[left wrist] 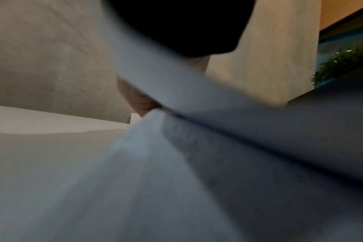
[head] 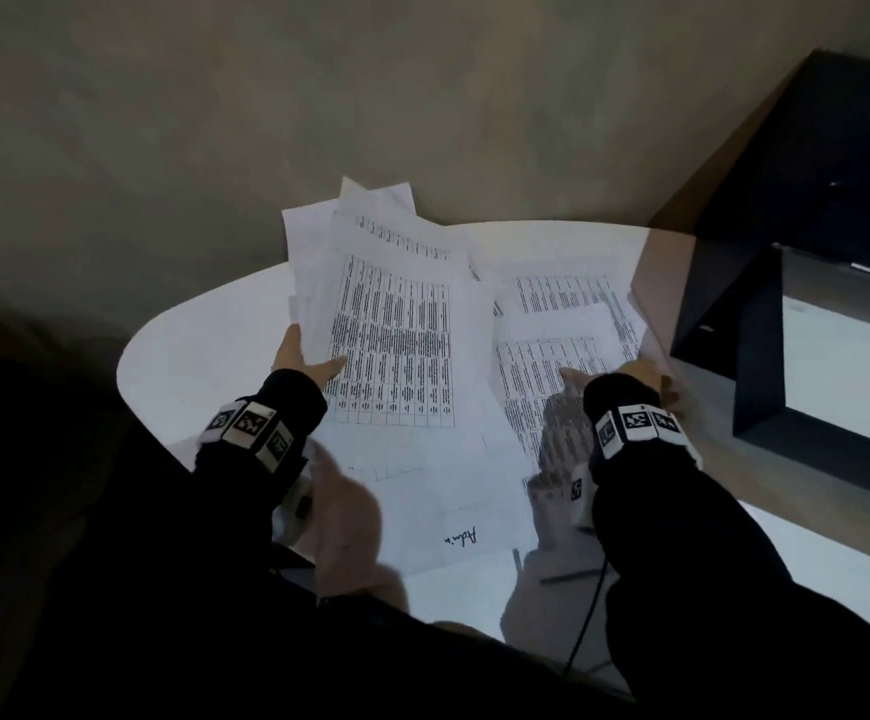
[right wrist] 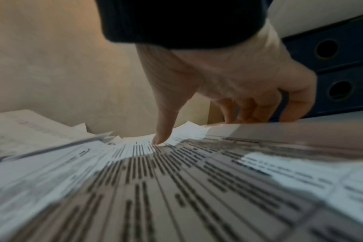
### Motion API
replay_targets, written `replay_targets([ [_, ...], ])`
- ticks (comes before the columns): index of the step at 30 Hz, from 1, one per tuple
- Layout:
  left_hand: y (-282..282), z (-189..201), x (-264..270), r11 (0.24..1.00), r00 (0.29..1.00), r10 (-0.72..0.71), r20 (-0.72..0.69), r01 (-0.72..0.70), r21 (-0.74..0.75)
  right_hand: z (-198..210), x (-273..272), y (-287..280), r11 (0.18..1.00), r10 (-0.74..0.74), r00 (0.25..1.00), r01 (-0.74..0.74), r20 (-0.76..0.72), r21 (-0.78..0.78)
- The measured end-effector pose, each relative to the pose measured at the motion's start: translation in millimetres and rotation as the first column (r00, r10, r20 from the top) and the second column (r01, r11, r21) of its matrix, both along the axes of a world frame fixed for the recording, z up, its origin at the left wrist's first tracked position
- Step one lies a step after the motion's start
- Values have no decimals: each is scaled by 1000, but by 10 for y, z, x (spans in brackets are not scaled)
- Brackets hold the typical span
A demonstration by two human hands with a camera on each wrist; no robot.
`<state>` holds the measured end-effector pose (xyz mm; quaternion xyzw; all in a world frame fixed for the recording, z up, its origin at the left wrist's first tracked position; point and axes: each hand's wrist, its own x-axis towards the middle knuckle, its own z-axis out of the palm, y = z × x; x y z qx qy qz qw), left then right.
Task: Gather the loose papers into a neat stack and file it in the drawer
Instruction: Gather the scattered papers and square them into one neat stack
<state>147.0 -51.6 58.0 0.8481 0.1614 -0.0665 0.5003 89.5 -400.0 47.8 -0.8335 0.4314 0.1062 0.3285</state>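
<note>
Several printed sheets with tables lie spread over a white round-cornered table (head: 204,345). My left hand (head: 313,350) holds a fanned bundle of papers (head: 396,314) by its left edge, thumb on top, and the bundle's far end is raised. In the left wrist view blurred papers (left wrist: 176,163) fill the frame, with fingers (left wrist: 139,99) pinching them. My right hand (head: 625,379) holds the right-hand papers (head: 552,324). Its thumb (right wrist: 163,131) presses on the printed papers (right wrist: 176,180) and its fingers (right wrist: 249,109) curl over their far edge. No drawer is clearly visible.
A black open-framed shelf unit (head: 734,324) on a wooden surface stands right of the papers. Blue binders (right wrist: 325,49) with round spine holes lie just beyond my right hand. One sheet with handwriting (head: 453,532) lies near the table's front edge. A plain wall is behind.
</note>
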Motion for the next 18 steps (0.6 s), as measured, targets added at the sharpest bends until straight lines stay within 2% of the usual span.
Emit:
replay_targets([
  [1, -16, -11, -6, 1000, 1000, -23, -9, 23, 10, 90, -51, 61, 998, 6, 1000, -5, -30, 55],
  [2, -36, -9, -9, 999, 999, -46, -30, 46, 16, 207, -90, 98, 986, -8, 1000, 7, 7, 165],
  [3, -51, -5, -7, 998, 997, -56, -50, 56, 11, 367, -127, 191, 949, -50, 994, 18, 97, 313],
  [4, -54, -3, -1, 998, 996, -56, -67, 57, 16, 446, -149, 249, 934, -63, 986, 4, 155, 357],
  [6, -34, -8, 21, 998, 997, -45, -60, 47, 47, 415, -80, 209, 943, -71, 989, 24, 131, 332],
  [7, -3, -14, 21, 997, 998, -40, -48, 43, 68, 390, -72, 165, 967, -79, 987, 42, 140, 251],
  [9, 50, -14, -12, 995, 998, -31, -45, 35, 92, 288, 28, -18, 999, -28, 991, 33, 129, -35],
  [11, 96, -32, -49, 994, 998, -30, -59, 35, 100, 290, 73, -123, 974, 10, 997, 9, 80, -225],
  [12, 110, -42, -61, 994, 998, -30, -60, 36, 101, 257, 112, -167, 972, 0, 994, 26, 112, -235],
  [14, 107, -48, -77, 992, 998, -41, -57, 47, 114, 291, 27, -152, 991, -8, 997, 18, 72, -135],
  [15, 98, -38, -92, 991, 997, -46, -58, 53, 125, 303, -42, -142, 993, 100, 995, -98, 24, -72],
  [16, 93, -36, -96, 990, 997, -49, -60, 56, 129, 267, -65, -131, 986, 147, 989, -146, 9, -86],
  [17, 88, -31, -103, 991, 997, -47, -62, 55, 126, 320, -110, -103, 994, 90, 996, -88, 27, -68],
  [18, 83, -27, -110, 992, 997, -43, -63, 51, 118, 221, -43, -124, 1000, -8, 991, 11, 135, -22],
])
